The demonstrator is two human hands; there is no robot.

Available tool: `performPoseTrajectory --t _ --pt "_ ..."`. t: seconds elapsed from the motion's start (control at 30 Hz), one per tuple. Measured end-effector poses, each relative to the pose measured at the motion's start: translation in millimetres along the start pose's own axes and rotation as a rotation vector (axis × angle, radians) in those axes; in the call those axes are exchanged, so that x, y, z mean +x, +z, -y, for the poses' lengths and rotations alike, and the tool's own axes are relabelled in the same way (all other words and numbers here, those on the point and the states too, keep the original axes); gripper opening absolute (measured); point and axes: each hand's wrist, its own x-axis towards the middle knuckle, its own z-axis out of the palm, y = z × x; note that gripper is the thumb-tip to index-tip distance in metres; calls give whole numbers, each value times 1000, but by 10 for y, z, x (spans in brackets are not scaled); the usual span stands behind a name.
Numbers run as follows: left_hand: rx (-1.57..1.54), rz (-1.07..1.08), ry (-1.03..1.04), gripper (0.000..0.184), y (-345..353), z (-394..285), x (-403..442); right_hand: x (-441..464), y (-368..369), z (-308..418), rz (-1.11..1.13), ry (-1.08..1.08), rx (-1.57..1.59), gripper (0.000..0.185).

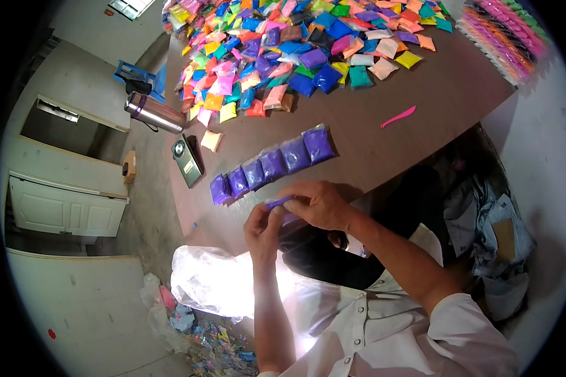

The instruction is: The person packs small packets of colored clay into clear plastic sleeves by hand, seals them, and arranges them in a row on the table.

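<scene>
My left hand point(263, 229) and my right hand point(317, 204) meet over the table's near edge, both pinching a small purple packet point(279, 202) between thumbs and fingers. Most of that packet is hidden by the fingers. Just beyond the hands, a slanting row of several joined purple packets point(272, 164) lies flat on the brown table point(358, 151). A single pale peach packet point(211, 141) rests to the left, past the row.
A large heap of coloured packets point(283, 50) covers the far side. A phone point(187, 161) and a steel flask point(155, 113) stand left. A pink plastic knife point(398, 117) lies right, bundled strips point(506, 38) far right. A clear plastic bag point(201, 283) is near my left forearm.
</scene>
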Motion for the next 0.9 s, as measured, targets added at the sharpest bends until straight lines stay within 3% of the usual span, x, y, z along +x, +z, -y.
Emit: performPoseTrajectory --t 0.33,0.53,0.7,0.9 --pt "-4 79 28 8 -33 37 21 10 -10 -8 -14 -42 -48 20" --pt "-97 50 52 12 -49 49 12 23 -39 99 48 4 -109 20" --pt "39 80 -23 23 6 -71 11 4 8 -44 -36 52 12 20" --pt "20 110 -24 21 -24 -18 40 4 10 -40 -59 9 3 22"
